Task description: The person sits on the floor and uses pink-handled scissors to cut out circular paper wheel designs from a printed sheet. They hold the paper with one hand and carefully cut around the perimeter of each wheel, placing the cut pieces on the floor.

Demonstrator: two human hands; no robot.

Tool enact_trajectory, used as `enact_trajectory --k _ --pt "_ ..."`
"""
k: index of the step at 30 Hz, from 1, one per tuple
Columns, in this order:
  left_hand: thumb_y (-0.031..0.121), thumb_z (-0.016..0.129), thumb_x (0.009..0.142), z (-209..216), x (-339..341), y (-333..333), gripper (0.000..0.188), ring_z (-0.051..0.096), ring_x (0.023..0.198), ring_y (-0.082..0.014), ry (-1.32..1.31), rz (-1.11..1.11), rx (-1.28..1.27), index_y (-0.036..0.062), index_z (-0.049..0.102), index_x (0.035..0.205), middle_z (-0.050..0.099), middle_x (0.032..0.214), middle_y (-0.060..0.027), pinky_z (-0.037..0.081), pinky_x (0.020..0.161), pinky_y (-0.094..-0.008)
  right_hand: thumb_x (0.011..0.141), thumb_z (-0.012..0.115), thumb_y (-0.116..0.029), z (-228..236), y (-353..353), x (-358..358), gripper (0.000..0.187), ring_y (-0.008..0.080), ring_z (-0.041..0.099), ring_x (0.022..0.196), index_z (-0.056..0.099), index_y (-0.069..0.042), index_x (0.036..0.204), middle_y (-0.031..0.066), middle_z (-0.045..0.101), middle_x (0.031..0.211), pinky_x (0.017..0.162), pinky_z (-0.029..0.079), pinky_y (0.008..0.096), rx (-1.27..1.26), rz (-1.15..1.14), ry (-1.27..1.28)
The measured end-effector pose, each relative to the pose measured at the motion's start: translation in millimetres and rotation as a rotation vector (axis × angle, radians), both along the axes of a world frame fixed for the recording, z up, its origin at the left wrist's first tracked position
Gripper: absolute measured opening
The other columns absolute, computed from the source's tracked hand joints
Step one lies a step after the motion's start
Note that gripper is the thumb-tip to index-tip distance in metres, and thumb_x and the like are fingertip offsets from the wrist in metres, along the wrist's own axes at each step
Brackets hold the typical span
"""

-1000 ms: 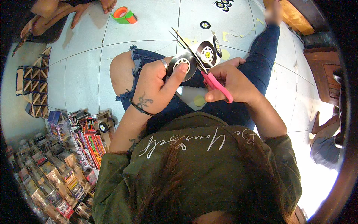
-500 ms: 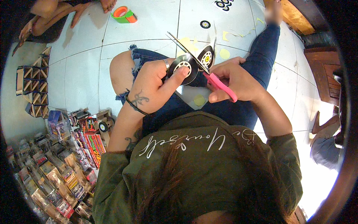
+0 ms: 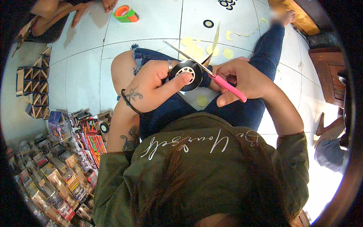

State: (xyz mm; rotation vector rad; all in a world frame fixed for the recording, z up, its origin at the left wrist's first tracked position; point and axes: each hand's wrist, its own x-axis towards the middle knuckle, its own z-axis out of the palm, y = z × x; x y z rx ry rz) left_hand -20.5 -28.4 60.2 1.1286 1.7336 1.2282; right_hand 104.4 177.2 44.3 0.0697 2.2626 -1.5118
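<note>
From where I stand, the floor is pale tile with dark joints. A plain wall bounds the left side; brown woodwork stands at right. Strong light whitens the floor below the woodwork.

Pinches a black-and-white wheel-print disc in the left grip. Holds pink-handled scissors in the right grip, slanting along the disc's upper right edge. Sits on the tiled floor before pale yellow paper rounds and, farther off, an orange-and-green tape holder.

Left hand — partly hidden behind black disc, foot — partly blurred
</note>
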Motion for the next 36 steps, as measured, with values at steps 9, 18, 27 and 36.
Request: enact_trajectory --k 9,18,27,36 --pt "0.02 0.051 0.087 1.3 -3.1 -0.1 0.025 0.031 0.052 -0.0034 -0.067 -0.074 0.007 0.0006 0.053 0.072 0.039 0.054 0.0056 0.026 0.045 -0.0219 0.057 0.08 -0.026 10.4 3.5 -0.7 0.036 0.005 0.041 0.057 0.055 -0.002 0.067 -0.0043 0.046 0.06 0.052 0.033 0.0193 0.045 0.055 -0.102" --pt "0.022 0.054 0.085 -4.7 -9.3 0.0 0.026 0.03 0.051 -0.0046 -0.081 -0.168 -0.021 0.0009 0.052 0.071 0.037 0.052 0.0048 0.026 0.044 -0.0231 0.057 0.08 -0.022 15.9 3.8 -1.8 0.036 0.0037 0.041 0.058 0.056 -0.002 0.074 -0.0042 0.048 0.063 0.052 0.034 0.0183 0.062 0.071 -0.155" --pt "0.022 0.053 0.086 0.0 -7.2 -1.1 0.025 0.033 0.053 -0.0013 -0.282 -0.168 -0.108 0.0018 0.054 0.071 0.039 0.056 0.0078 0.026 0.046 -0.0204 0.053 0.075 -0.051 6.7 5.5 -1.3 0.054 0.0099 0.038 0.044 0.049 -0.004 0.053 -0.0008 0.043 0.047 0.042 0.029 0.0268 0.099 0.078 -0.006" --pt "0.021 0.054 0.086 -5.4 -17.0 2.4 0.022 0.038 0.058 -0.0011 -0.305 -0.239 -0.161 0.0004 0.059 0.081 0.048 0.063 0.0074 0.032 0.05 -0.0186 0.054 0.077 -0.046 6.1 10.8 -1.3 0.051 0.0093 0.037 0.044 0.047 -0.004 0.051 -0.0011 0.041 0.046 0.041 0.028 0.0269 0.078 0.073 0.006"
